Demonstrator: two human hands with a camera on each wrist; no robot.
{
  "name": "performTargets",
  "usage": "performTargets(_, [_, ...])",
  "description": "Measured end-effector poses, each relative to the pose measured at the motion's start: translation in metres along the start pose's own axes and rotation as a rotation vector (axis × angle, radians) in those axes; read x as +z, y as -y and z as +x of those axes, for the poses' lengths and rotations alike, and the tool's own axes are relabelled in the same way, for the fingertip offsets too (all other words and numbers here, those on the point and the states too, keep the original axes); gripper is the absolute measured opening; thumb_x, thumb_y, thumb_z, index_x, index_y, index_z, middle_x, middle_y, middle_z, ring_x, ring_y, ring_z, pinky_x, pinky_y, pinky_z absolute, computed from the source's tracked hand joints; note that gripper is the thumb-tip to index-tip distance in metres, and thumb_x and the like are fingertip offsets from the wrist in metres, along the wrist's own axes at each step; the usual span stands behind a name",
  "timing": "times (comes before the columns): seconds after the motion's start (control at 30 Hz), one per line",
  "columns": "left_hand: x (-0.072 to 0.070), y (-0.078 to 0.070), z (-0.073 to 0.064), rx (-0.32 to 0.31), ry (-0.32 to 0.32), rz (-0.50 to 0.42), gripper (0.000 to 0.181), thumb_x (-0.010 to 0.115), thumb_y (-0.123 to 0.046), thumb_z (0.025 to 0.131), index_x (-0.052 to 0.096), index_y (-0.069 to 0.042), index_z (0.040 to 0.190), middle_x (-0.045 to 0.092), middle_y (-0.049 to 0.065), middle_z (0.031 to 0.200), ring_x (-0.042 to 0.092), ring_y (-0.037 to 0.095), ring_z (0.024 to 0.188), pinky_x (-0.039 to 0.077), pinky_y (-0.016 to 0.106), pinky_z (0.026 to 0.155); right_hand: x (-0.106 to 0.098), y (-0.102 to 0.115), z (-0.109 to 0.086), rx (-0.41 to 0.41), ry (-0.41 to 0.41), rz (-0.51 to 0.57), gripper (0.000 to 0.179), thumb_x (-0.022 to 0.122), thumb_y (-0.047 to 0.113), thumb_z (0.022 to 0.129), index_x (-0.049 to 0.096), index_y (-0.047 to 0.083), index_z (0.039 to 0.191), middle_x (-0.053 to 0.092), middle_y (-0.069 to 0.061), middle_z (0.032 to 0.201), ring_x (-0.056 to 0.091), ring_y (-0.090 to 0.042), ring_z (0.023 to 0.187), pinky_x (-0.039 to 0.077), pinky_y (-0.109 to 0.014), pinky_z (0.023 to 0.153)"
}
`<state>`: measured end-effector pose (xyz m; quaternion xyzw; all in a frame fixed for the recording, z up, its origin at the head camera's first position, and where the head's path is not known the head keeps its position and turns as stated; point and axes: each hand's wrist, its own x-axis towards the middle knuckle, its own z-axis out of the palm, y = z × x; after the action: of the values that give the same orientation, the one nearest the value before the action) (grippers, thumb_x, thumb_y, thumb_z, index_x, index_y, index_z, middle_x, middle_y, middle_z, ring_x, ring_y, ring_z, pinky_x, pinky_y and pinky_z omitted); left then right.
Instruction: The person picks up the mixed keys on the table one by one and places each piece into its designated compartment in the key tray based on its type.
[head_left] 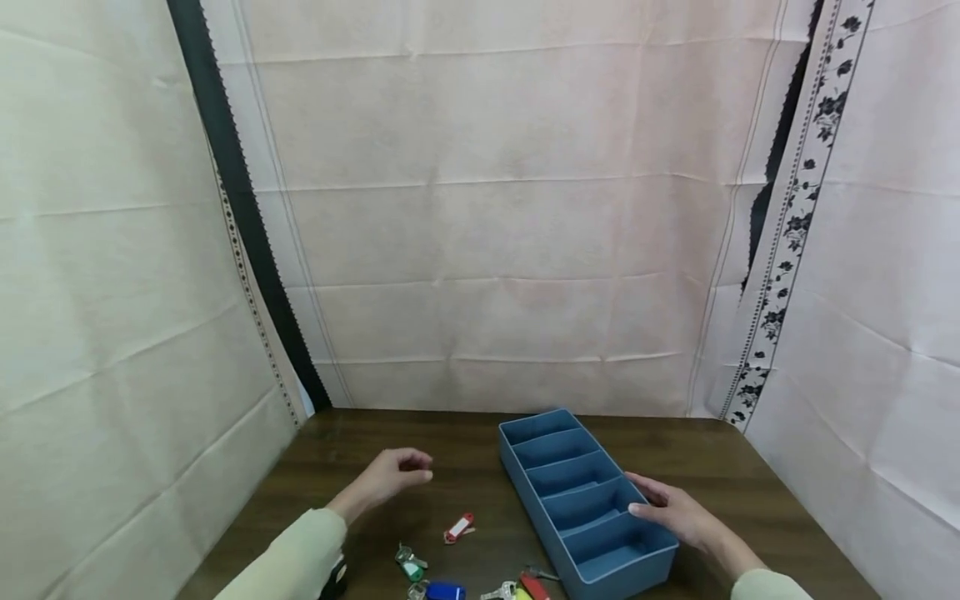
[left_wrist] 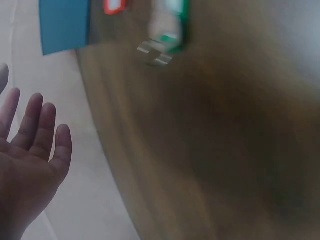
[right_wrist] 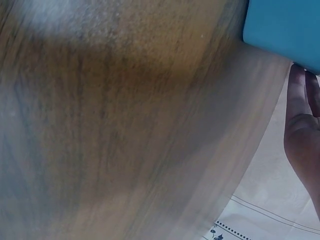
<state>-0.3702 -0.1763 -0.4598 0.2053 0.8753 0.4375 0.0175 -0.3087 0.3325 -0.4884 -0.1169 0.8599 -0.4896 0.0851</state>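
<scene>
A long blue organizer box (head_left: pixel 536 508) with five compartments in a row stands at a slant on the table. At its right side, my right hand (head_left: pixel 678 512) grips the long wall, thumb over the rim and fingers along the outside. In the right wrist view its fingertips are against the box's blue wall (right_wrist: pixel 285 30). My left hand (head_left: pixel 390 475) hovers left of the box, fingers loosely bent and holding nothing. Nearer to me lie a red key tag (head_left: pixel 459 528) with a key and a green key tag (head_left: pixel 412 570) with a ring.
At the front edge of the head view are a blue tag (head_left: pixel 445 592), a silver key (head_left: pixel 498 592) and another red tag (head_left: pixel 535 587), partly cut off. White cloth (head_left: pixel 487 250) hangs behind and on both sides of the brown wooden table (head_left: pixel 360 442).
</scene>
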Motion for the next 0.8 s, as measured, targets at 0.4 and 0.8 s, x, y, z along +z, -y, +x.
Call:
performTargets(0.4, [-0.012, 0.042, -0.043, -0.052, 0.165, -0.059, 0.031, 0.072, -0.016, 0.092, 0.067, 0.000, 0.117, 0.066, 0.006, 0.108, 0.059, 0.021, 0.100, 0.048, 0.040, 0.085, 0.000, 0.006, 0.001, 0.091, -0.057, -0.005, 0.067, 0.065, 0.034, 0.097, 0.039, 0.002, 0.150, 0.043, -0.029, 0.146, 0.041, -0.049, 0.132, 0.037, -0.065, 0.100])
performTargets(0.8, [0.000, 0.057, -0.056, 0.032, 0.221, -0.101, 0.027, 0.074, -0.003, 0.085, 0.068, 0.003, 0.111, 0.067, 0.014, 0.109, 0.059, 0.026, 0.101, 0.047, 0.028, 0.082, 0.001, 0.007, 0.001, 0.120, -0.069, 0.000, 0.069, 0.066, 0.037, 0.095, 0.040, 0.006, 0.151, 0.041, -0.027, 0.148, 0.038, -0.049, 0.135, 0.034, -0.066, 0.101])
